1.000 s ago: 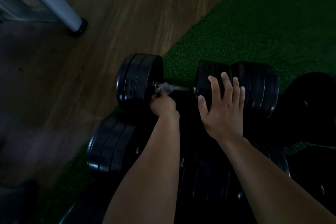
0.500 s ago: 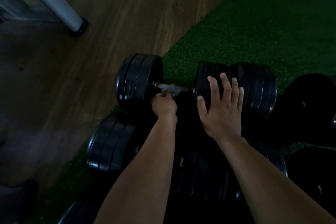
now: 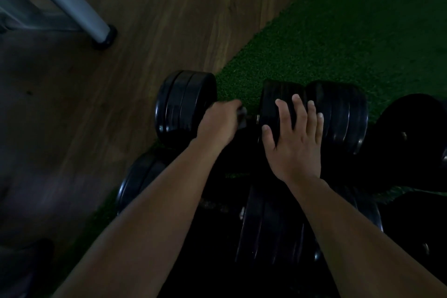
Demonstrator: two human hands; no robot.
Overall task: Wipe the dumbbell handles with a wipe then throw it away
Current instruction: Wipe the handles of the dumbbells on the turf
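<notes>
A single head-worn camera looks steeply down and forward — close over both forearms — at dumbbells (image 3: 261, 113) lying where green turf (image 3: 338, 38) meets wooden floor (image 3: 145, 31).

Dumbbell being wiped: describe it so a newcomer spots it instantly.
Find where the green turf meets the wooden floor. The dumbbell lies across that edge, farthest from the person. Unlike the others, it has the left hand on its handle and the right hand flat on a weight.
</notes>
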